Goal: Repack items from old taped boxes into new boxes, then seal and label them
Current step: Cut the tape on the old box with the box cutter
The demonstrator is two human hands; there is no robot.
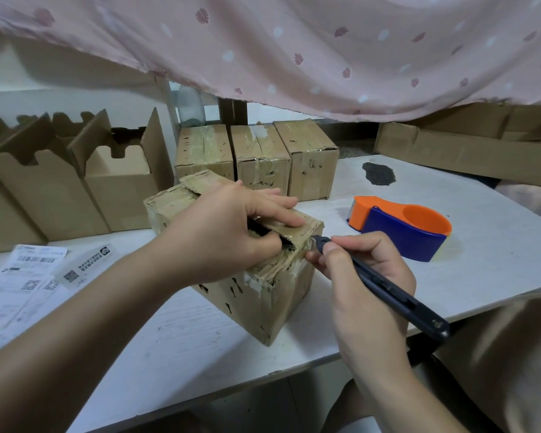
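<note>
Two grips closed: my left hand pinches old box flap, right hand holds knife; txt on labels unreadable.

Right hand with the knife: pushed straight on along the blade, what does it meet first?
The worn, taped cardboard box: the right hand holds a dark slim utility knife whose tip sits at its top edge. Beyond it the left hand grips the flap, probably next, though depth is unclear.
</note>
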